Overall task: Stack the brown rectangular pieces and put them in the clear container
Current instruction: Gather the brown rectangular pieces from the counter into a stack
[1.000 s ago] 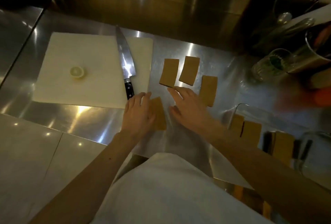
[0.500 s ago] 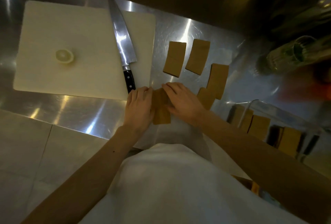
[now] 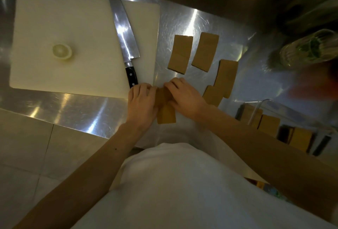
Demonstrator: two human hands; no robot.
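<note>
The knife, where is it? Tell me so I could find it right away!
Look for the big white cutting board at the left of the shiny metal counter. The knife lies along the board's right side, point away from the person and black handle near the left hand. It is the only long silvery thing there; the board's other item is a small round pale slice.

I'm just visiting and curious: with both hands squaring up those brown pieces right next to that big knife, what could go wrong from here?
1. The left hand works right beside the knife handle; a careless sweep might bump it.
2. The stack between both hands looks uneven, so pieces could slide apart when lifted.
3. The clear container sits by the right forearm near the counter edge; an elbow might nudge it.
</note>
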